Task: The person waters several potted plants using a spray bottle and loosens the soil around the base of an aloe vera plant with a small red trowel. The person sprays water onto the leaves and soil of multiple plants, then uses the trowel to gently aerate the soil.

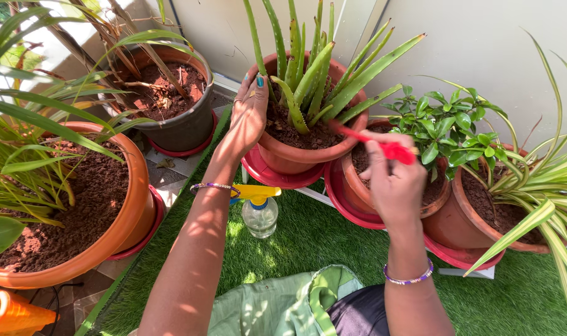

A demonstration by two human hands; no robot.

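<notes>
Close to me, a spray bottle (259, 210) stands on the green mat (308, 242), not in use. My right hand (393, 180) is closed around a red tool (383, 144). Its tip pokes into the dirt of the aloe pot (296, 155). My left hand (248, 115) is spread flat on that pot's rim. I think the digging has only begun, because most of the dirt looks flat and dry. The tool's tip is hidden by leaves. The small leafy plant (442, 121) covers its own pot behind my hand.
</notes>
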